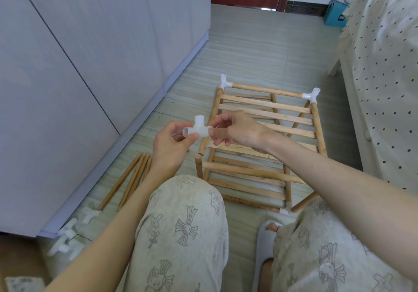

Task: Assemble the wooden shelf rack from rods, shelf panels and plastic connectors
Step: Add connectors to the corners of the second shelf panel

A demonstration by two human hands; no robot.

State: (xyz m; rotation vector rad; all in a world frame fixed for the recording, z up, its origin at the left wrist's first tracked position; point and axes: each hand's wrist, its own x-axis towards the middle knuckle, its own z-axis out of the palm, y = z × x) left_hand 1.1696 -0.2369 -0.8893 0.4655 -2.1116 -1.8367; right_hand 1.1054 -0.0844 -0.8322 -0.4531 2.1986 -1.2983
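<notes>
A white plastic connector [198, 127] with several sockets is held in the air between both hands. My left hand [173, 143] pinches its left socket end and my right hand [235, 129] pinches its right end. Beneath them on the floor lies the partly built wooden rack [267, 119]: slatted shelf panels framed by rods, with white connectors at the far left corner [224, 83] and far right corner [312, 94]. A rod end [198, 162] stands bare at the rack's near left corner. Loose rods [133, 178] lie in a bundle on the floor to the left.
Several spare white connectors [70, 233] lie on the floor at lower left by the grey wardrobe [90, 65]. A bed with a dotted cover [384, 76] borders the right side. My knees and a grey slipper [267, 253] fill the foreground. A blue box [334, 13] sits far back.
</notes>
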